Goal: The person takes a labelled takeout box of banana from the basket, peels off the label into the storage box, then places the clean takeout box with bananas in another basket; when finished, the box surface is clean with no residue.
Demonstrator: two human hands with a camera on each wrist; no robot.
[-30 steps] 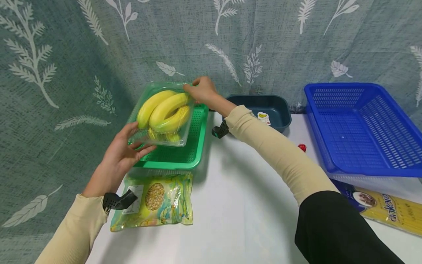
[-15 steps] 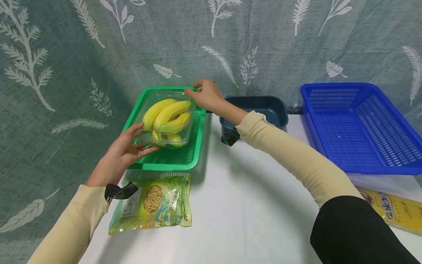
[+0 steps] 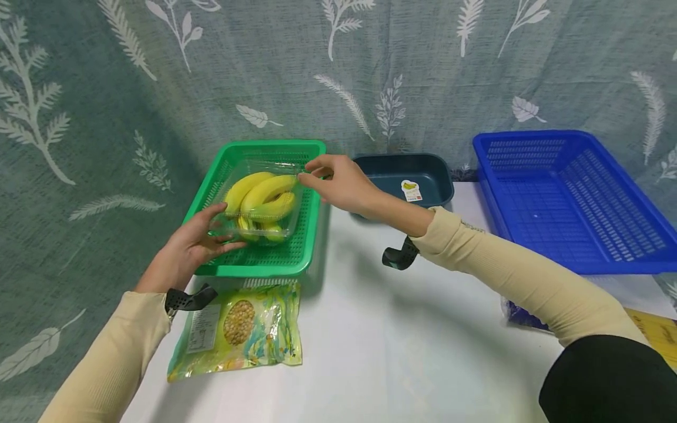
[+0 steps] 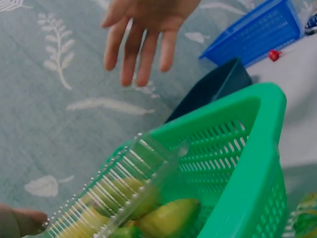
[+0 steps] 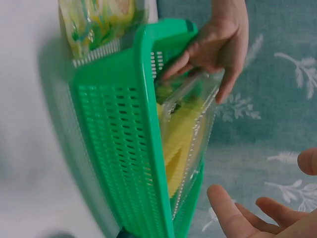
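A clear plastic container [image 3: 289,224] with several yellow bananas [image 3: 264,197] sits tilted in the green basket [image 3: 304,258]. My left hand [image 3: 193,244] holds its near left corner, thumb at the upper edge and fingers lower down. In the left wrist view, only the thumb [image 4: 29,220] of that hand shows, at the ribbed plastic wall. My right hand [image 3: 344,183] hovers over the basket's right rim, near the container's far right corner. The left wrist view shows the fingers of this right hand [image 4: 146,42] spread and apart from the plastic.
A dark blue tub [image 3: 439,182] with a banana sticker stands right of the green basket. Farther right is a blue basket [image 3: 555,220]. A yellow-green bag [image 3: 254,341] lies in front of the green basket. A pasta pack [image 3: 653,332] is partly behind my right arm.
The container with the bananas has gone down into the green basket, my left hand staying on it. My right hand has come off its corner and drawn back to the right.
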